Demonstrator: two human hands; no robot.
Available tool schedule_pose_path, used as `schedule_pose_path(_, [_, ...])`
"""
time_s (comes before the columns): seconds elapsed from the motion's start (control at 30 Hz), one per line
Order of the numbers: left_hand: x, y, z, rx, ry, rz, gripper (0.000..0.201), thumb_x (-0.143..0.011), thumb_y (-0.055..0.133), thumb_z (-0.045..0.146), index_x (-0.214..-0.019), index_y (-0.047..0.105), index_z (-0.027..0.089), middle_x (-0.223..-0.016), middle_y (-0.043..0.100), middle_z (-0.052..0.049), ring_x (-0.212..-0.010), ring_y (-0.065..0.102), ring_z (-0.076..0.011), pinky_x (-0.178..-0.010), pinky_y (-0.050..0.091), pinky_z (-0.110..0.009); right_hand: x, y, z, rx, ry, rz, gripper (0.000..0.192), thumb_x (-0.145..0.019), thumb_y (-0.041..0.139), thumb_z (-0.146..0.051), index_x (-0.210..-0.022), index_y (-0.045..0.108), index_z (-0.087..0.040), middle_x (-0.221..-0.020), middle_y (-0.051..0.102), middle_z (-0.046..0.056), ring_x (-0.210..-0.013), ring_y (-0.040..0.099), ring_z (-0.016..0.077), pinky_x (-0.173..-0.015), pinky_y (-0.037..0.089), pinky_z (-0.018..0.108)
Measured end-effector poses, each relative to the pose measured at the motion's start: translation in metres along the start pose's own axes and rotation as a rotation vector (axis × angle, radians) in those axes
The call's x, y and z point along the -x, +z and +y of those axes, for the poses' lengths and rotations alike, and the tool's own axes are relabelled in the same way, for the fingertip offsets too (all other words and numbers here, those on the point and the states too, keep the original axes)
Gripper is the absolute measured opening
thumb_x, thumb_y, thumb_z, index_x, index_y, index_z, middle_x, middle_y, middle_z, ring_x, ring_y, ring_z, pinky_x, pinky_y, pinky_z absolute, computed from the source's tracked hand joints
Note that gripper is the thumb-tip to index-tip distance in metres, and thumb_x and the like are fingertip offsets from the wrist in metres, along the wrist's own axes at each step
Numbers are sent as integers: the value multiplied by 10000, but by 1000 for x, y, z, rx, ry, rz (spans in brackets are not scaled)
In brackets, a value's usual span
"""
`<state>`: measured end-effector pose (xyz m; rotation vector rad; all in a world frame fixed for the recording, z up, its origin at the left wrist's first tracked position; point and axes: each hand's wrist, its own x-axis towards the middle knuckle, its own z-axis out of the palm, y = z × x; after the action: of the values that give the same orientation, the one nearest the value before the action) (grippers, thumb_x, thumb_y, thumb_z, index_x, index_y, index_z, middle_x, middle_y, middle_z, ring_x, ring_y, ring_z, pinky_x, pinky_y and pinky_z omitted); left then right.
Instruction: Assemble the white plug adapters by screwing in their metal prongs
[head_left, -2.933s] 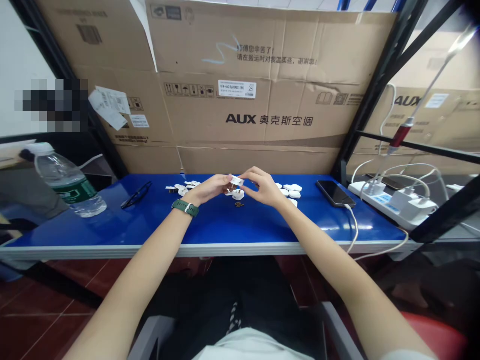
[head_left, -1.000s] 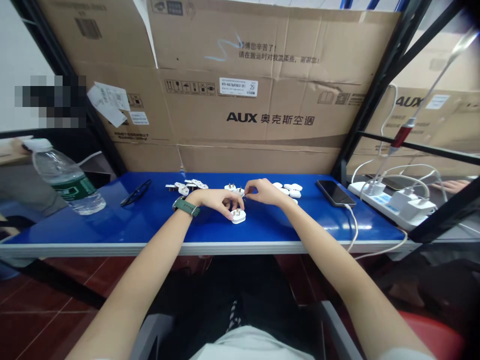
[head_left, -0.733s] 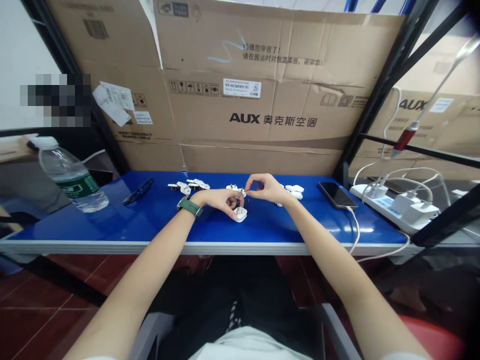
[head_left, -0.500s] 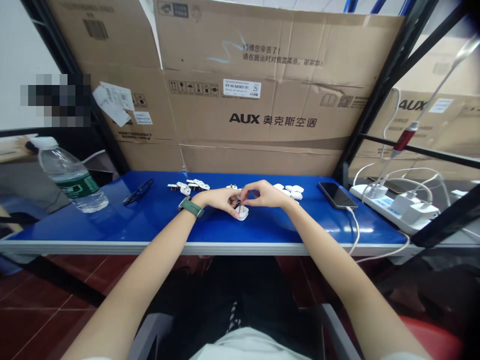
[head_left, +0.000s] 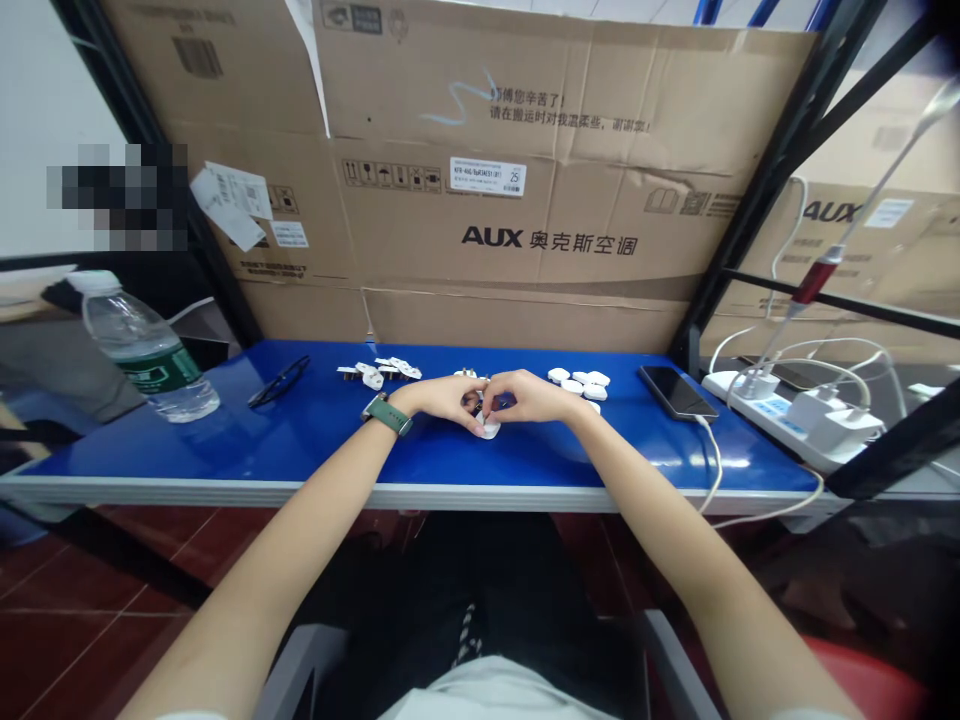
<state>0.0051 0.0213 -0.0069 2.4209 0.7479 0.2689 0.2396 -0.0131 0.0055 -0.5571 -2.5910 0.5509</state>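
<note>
Low over the blue tabletop, my two hands meet at a white plug shell [head_left: 490,431]. My left hand [head_left: 448,400] is closed with thumb and fingers around the shell's left side. Thumb and finger of my right hand [head_left: 534,397] are pinched together right at the top of the shell; what they hold, if anything, is too small and too covered to make out. Behind my fingers, a few more small plug parts [head_left: 466,374] show only in part. White plug pieces with metal pins [head_left: 369,376] lie to the left, and several white plug covers [head_left: 574,386] are grouped to the right.
A water bottle [head_left: 154,350] leans at the far left beside dark glasses [head_left: 279,382]. On the right lie a phone [head_left: 677,391] with its cable and a white power strip [head_left: 780,412] full of chargers. A cardboard sheet [head_left: 420,240] stands along the back edge.
My right hand has come down closer to the plug shell, its pinched fingers now at the shell. My left hand keeps its hold. The view has shifted slightly.
</note>
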Motion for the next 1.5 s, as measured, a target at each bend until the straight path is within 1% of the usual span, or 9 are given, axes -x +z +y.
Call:
schedule_pose_path(0.13, [-1,1,-7,-46,-23,-1,618,-659,893,527,-1132,672,197,-773,567,26,-652,519,-141,-587,332,-254,-1,3,2,22,-4,-15,99,-859,754,-194,-942,803,-212,-1069,758,51,-928,695,188,-855,519,292])
schedule_pose_path(0.27, [-1,1,-8,-37,-6,19,652,-659,896,523,-1176,669,197,-791,585,20,-662,530,-140,-597,337,-249,-2,5,2,22,-31,-22,113,-874,734,-180,-950,809,-218,-1080,766,49,-936,702,186,-849,520,287])
schedule_pose_path(0.43, [-1,0,-7,-20,-16,1,740,-640,909,513,-1262,649,207,-778,589,28,-661,532,-145,-599,343,-251,-2,4,1,11,-18,-32,124,-888,727,-183,-967,813,-222,-1100,773,50,-998,716,200,-896,523,296])
schedule_pose_path(0.63, [-1,1,-7,12,4,23,689,-629,912,522,-1191,668,209,-790,603,23,-657,526,-139,-618,343,-252,-3,4,1,-29,-45,-12,116,-901,718,-174,-954,816,-209,-1100,772,59,-1028,713,203,-943,518,309])
schedule_pose_path(0.9, [0,-1,4,-6,-55,-36,635,-643,886,572,-1097,641,202,-777,546,36,-681,517,-150,-630,370,-258,-2,4,5,-52,-9,-37,118,-889,744,-198,-976,822,-200,-1098,769,64,-1022,710,207,-947,514,309])
schedule_pose_path(1.1, [-1,0,0,4,-60,-22,653,-634,899,547,-1116,635,196,-768,516,42,-681,496,-143,-622,357,-252,-3,5,5,-16,-21,-12,104,-880,750,-203,-956,820,-206,-1073,761,65,-1001,706,206,-928,514,307])
schedule_pose_path(1.23, [-1,1,1,16,-52,-22,649,-642,899,551,-1113,627,197,-793,542,36,-698,499,-146,-632,358,-255,-2,5,5,-23,-24,-6,91,-877,750,-198,-947,808,-198,-1069,772,54,-993,711,197,-910,505,291])
schedule_pose_path(1.4, [0,0,4,41,-29,-45,615,-662,892,544,-1099,627,202,-732,469,58,-649,443,-128,-612,335,-254,-1,4,5,-4,-7,-19,94,-866,745,-191,-940,801,-202,-979,794,20,-896,717,180,-841,492,274])
schedule_pose_path(1.5, [0,0,3,44,-34,-40,611,-655,897,530,-1092,630,197,-753,503,48,-664,459,-131,-617,338,-254,-1,4,3,-1,-1,-2,95,-841,744,-167,-918,790,-199,-946,792,10,-863,712,173,-816,485,268])
